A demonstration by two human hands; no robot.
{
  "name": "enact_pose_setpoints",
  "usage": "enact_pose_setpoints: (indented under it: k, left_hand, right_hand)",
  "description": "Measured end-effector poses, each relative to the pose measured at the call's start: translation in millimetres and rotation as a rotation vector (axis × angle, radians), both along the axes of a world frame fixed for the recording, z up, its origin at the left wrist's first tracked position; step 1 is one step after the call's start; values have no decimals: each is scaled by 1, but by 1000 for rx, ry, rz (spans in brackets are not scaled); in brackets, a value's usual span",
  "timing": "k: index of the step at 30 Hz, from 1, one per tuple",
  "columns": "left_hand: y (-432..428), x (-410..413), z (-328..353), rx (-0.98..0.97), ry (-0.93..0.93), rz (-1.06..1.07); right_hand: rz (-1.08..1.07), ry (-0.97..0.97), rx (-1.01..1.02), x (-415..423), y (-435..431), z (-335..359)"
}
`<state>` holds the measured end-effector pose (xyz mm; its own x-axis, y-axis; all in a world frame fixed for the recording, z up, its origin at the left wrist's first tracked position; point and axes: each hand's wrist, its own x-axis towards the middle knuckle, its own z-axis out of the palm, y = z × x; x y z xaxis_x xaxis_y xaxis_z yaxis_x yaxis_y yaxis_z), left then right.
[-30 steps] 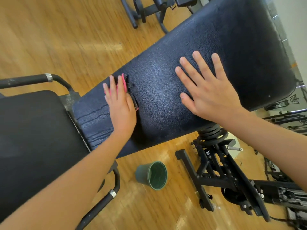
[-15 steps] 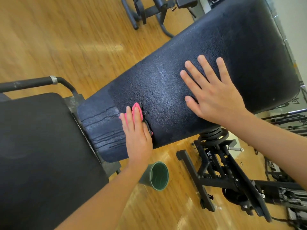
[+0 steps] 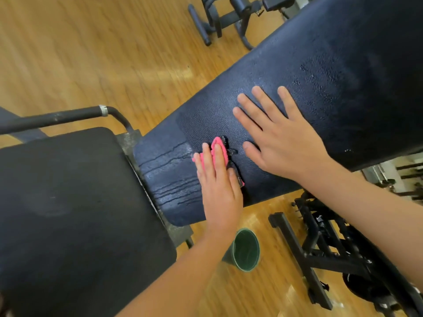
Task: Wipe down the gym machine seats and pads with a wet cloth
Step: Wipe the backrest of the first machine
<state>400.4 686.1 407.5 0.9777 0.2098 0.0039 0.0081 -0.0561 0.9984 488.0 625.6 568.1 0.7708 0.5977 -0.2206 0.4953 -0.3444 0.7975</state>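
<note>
A long black padded backrest [image 3: 320, 72] runs from the middle to the upper right, cracked and wet near its lower end. My left hand [image 3: 218, 184] lies flat with straight fingers on a pink and black cloth [image 3: 217, 146], pressing it onto the pad's near edge. Just to its right my right hand [image 3: 279, 138] rests on the pad, fingers spread. The black seat pad [image 3: 68, 213] fills the lower left.
A green bucket [image 3: 246, 249] stands on the wooden floor under the backrest. The machine's black frame [image 3: 320, 252] is at the lower right. A black handle bar [image 3: 61, 116] curves at the left. More equipment [image 3: 229, 17] stands at the top.
My left hand slid the cloth from the pad's far edge to its near edge, then a little back up. The right hand kept its place on the pad.
</note>
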Motion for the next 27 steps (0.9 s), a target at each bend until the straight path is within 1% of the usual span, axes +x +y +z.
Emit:
enact_pose_setpoints:
  k: [3, 7, 13, 17, 20, 23, 27]
  left_hand:
    - [-13, -27, 10, -80, 86, -9]
    - [-19, -38, 9, -91, 110, -24]
    - [4, 4, -11, -4, 17, 6]
    - [38, 67, -19, -7, 31, 91]
    - [61, 101, -25, 63, -25, 104]
    - [55, 90, -21, 62, -17, 108]
    - [31, 42, -10, 11, 63, 55]
  right_hand:
    - [-13, -2, 2, 0, 1, -1]
    - [-19, 5, -17, 0, 0, 1]
    - [-13, 5, -28, 0, 1, 0]
    - [2, -6, -15, 0, 1, 0]
    - [-3, 1, -22, 1, 1, -2]
    - [-10, -2, -37, 1, 0, 0]
    - [-19, 21, -39, -1, 4, 0]
